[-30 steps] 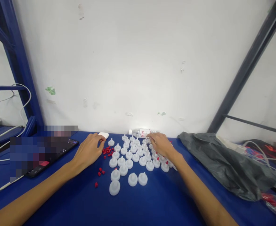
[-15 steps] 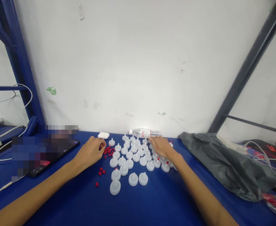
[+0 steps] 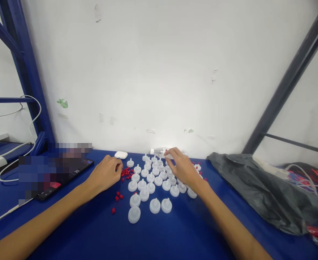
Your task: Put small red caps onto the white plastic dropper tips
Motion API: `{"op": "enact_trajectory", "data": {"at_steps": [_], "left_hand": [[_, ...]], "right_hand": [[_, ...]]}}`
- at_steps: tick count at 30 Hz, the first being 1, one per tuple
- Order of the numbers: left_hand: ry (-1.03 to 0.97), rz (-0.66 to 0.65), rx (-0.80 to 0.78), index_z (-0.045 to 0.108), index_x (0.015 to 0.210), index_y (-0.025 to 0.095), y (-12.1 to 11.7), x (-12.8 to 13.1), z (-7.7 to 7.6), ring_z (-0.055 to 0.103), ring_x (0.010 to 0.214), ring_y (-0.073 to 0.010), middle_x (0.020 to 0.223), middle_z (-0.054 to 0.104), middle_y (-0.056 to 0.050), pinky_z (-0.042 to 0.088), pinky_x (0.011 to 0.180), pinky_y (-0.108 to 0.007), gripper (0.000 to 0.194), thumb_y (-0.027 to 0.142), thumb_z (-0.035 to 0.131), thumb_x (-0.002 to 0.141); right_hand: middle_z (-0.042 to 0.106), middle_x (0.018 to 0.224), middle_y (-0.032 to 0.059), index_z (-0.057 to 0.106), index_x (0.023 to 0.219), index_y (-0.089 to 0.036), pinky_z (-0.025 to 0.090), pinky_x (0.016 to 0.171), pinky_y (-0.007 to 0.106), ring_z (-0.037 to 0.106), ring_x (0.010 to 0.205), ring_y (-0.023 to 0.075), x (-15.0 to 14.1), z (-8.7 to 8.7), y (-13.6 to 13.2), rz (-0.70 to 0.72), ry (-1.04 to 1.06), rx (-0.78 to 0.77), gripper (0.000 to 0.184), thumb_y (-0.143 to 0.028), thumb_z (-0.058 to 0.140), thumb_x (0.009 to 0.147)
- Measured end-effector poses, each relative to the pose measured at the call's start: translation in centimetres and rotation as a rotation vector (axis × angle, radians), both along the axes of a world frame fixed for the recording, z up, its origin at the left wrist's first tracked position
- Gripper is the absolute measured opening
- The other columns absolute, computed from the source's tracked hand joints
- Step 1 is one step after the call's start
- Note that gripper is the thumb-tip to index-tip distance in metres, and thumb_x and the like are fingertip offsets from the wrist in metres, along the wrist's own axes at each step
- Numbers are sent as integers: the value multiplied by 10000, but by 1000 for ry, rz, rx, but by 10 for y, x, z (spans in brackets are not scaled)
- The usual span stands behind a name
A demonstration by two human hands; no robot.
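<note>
My left hand (image 3: 108, 173) rests at the left of a small pile of red caps (image 3: 128, 172). Its fingers are curled together, and whatever they may hold is hidden. Over the far right part of a group of white round lids with nozzles (image 3: 158, 180), my right hand (image 3: 183, 167) hovers with thumb and index finger apart, and nothing shows between them. Some lids at the right, partly behind this hand, carry red tips (image 3: 199, 167). A few loose red caps (image 3: 117, 196) lie nearer to me.
A clear bottle (image 3: 159, 152) lies along the wall, partly behind my right hand. A white case (image 3: 121, 155) sits behind the red pile. At left lies a phone (image 3: 50, 191) with a cable; at right, a crumpled grey bag (image 3: 256, 191) covers the blue table.
My right hand has lifted off the lids a little toward the bottle, its fingers spreading apart. My left hand moved slightly down, fingers curling in beside the red caps. The view shifted slightly.
</note>
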State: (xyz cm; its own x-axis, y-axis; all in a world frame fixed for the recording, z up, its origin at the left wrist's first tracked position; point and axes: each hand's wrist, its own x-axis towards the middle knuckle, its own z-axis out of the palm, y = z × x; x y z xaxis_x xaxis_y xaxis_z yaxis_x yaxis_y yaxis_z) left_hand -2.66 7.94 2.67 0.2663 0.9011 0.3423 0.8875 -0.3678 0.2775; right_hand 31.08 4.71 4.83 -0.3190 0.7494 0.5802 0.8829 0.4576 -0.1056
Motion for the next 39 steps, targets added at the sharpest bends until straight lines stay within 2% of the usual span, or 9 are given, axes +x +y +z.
{"op": "enact_trajectory", "data": {"at_steps": [5, 9, 16, 21, 24, 27, 29, 33, 39], "left_hand": [[-84, -189, 128, 733, 968, 256, -17, 9, 8, 663, 1104, -327, 1082, 817, -96, 550, 1021, -453, 356, 402, 443, 1115], [-173, -458, 223, 690, 959, 269, -31, 18, 6, 639, 944, -305, 946, 753, -70, 566, 888, -457, 312, 457, 494, 1113], [-148, -472, 174, 624, 906, 280, -39, 21, 8, 613, 875, -291, 866, 705, -49, 528, 799, -447, 297, 455, 498, 1111], [-162, -562, 103, 606, 875, 279, -40, 25, 4, 601, 809, -269, 837, 667, -42, 490, 754, -432, 375, 412, 368, 1132], [-250, -503, 8, 518, 774, 282, -43, 30, 3, 568, 727, -245, 762, 619, -18, 471, 720, -424, 430, 470, 337, 1117], [-341, -387, -43, 298, 690, 287, -44, 29, 7, 468, 624, -219, 638, 467, 6, 428, 631, -400, 486, 500, 209, 1117], [-324, -297, 4, 263, 697, 288, -41, 23, 11, 450, 615, -216, 629, 436, 7, 415, 619, -391, 479, 491, 152, 1117], [-155, -45, 120, 471, 763, 280, -27, 10, 17, 581, 762, -250, 763, 612, -25, 476, 748, -402, 398, 452, 330, 1092], [-12, 95, 51, 741, 965, 240, -14, 8, 11, 640, 1163, -353, 1084, 763, -128, 511, 763, -389, 324, 289, 449, 1096]], "right_hand": [[822, 1337, 74, 657, 1381, -306, 654, 1096, 491, 791, 1244, 305, -35, -6, -17, 237, -57, 11, 250, -282, 590, 1142], [828, 1368, 27, 643, 1446, -400, 692, 1078, 486, 803, 1247, 298, -58, -10, -30, 347, -86, -12, 316, -338, 626, 1137], [850, 1287, 6, 658, 1409, -436, 701, 1059, 475, 819, 1191, 285, -65, -6, -40, 402, -58, -43, 306, -322, 645, 1126], [850, 1262, 6, 658, 1341, -402, 681, 1057, 442, 813, 1163, 262, -68, -9, -38, 468, -66, -50, 202, -343, 644, 1148], [854, 1225, -2, 694, 1268, -385, 648, 1068, 401, 810, 1132, 242, -64, -4, -30, 431, -132, -81, 142, -326, 650, 1146], [862, 1174, 14, 730, 1226, -349, 615, 1049, 387, 798, 1134, 251, -39, 7, -15, 207, -162, -109, 164, -247, 651, 1124], [858, 1186, 84, 737, 1230, -277, 605, 1011, 430, 789, 1129, 297, -11, 15, -5, 59, -120, -97, 163, -223, 624, 1125], [836, 1262, 144, 743, 1264, -221, 562, 1044, 463, 742, 1183, 335, 35, 22, 7, -187, -35, -78, 233, -305, 548, 1169], [834, 1392, 121, 798, 1316, -213, 494, 1123, 415, 711, 1306, 313, 40, 5, 16, -212, -94, -202, 370, -324, 464, 1200]]}}
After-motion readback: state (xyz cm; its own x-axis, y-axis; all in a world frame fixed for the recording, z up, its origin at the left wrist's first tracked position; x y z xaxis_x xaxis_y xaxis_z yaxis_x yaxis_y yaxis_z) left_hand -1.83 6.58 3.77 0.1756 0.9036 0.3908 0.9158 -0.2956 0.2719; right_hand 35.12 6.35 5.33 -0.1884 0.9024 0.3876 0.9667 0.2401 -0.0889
